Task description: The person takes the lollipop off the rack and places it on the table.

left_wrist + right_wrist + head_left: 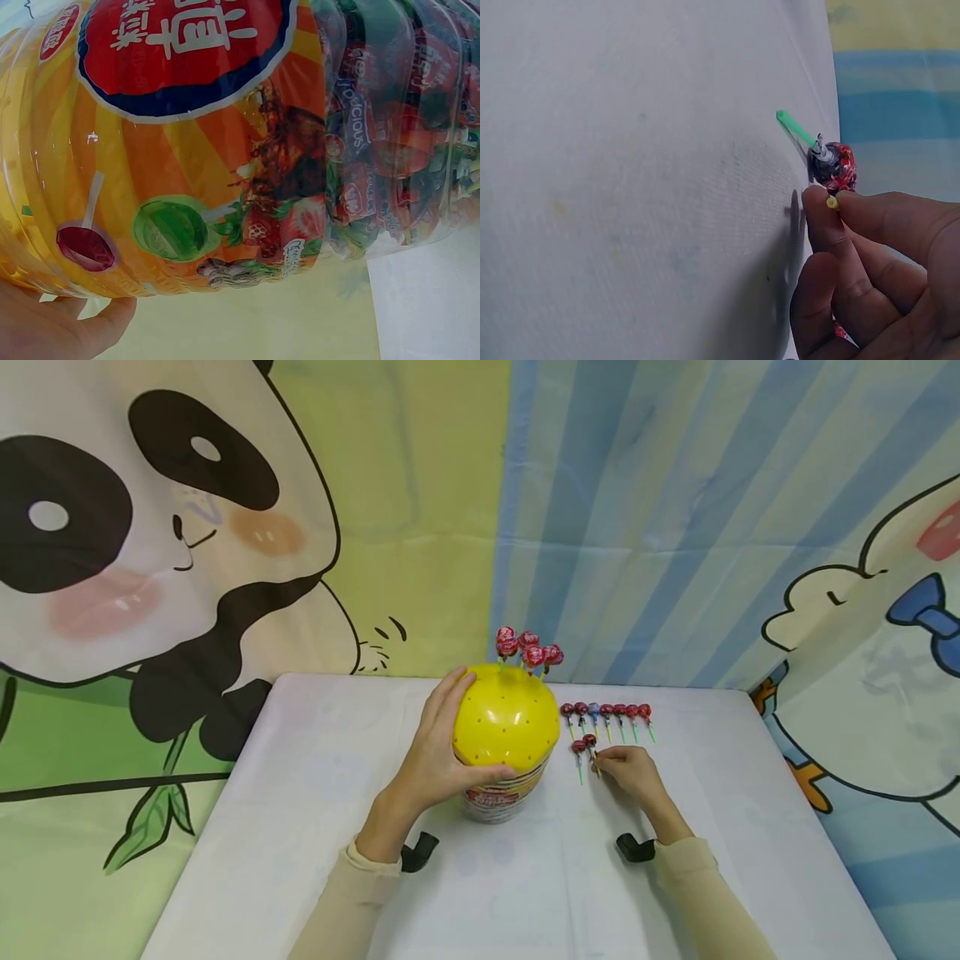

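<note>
Head view: a yellow-domed lollipop tub [504,743] stands near the middle of the white tabletop [300,793], and everything else is placed from it. The left hand [435,752] wraps the tub's left side, fingers [450,689] laid up over the dome and thumb curled across its lower front. In the left wrist view the tub's clear wall [225,150] fills the frame, with wrapped sweets visible inside and the thumb [67,326] pressed at its lower edge.

Just right of the tub, the right hand [633,774] rests on the tabletop, and its fingers are closed in a pinch on the stick of a red-wrapped lollipop [591,742]. The right wrist view shows the thumb and forefinger [821,217] clamped together round a pale yellow stick end [832,202]; the head of that sweet cannot be told there. A second lollipop with a green stick [578,752] lies loose just beside it, on the tub's side, touching the tabletop.

Farther from the person, also right of the tub, a row of lollipops [606,714] lies side by side. A cluster of red lollipops [527,650] stands planted in the dome's top at the back.
</note>
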The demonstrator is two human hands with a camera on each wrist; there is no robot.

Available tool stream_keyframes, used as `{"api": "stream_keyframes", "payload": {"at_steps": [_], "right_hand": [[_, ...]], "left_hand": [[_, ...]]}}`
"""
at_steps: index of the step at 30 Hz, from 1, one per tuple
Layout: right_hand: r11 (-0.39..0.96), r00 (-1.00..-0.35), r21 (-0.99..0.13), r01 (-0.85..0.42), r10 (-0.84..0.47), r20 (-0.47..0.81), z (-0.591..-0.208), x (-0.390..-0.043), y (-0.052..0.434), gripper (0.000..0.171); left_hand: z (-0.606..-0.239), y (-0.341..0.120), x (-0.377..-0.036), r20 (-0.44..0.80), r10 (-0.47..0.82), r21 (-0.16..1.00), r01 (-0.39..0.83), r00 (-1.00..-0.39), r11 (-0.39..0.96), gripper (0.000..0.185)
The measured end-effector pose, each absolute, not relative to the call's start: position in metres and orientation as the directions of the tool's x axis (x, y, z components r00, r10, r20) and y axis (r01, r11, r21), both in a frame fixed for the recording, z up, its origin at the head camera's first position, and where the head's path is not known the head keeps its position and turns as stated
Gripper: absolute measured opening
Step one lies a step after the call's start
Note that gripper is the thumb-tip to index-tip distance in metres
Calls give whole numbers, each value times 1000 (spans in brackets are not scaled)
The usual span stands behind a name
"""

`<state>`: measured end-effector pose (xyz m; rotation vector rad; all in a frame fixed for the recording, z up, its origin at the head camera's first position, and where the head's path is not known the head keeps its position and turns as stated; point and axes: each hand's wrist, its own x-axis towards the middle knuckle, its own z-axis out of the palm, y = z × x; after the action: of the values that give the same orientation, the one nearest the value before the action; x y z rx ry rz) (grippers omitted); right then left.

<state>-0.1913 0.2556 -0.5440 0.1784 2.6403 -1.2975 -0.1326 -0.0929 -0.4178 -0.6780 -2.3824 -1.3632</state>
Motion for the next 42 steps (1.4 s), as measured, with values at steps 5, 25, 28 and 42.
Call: {"api": "stream_keyframes", "payload": {"at_steps": [5,25,28,42], "right_hand": [[624,-976,-761,180,19,-215,-543,-190,253,25],[643,-988,-753,140,40,-149,-538,-180,249,29],[649,-992,-751,121,58,-109,-534,-180,251,30],[410,-955,-866,-285,-49,291,-439,-181,211,22]], "left_hand": [[-418,-93,-133,490,244,716,546,-837,435,123],[-420,-93,-133,455,235,740,512,-859,437,120],[-420,-93,-133,457,233,738,512,-858,439,121],[-419,-93,-133,466,234,734,520,-853,437,120]]}}
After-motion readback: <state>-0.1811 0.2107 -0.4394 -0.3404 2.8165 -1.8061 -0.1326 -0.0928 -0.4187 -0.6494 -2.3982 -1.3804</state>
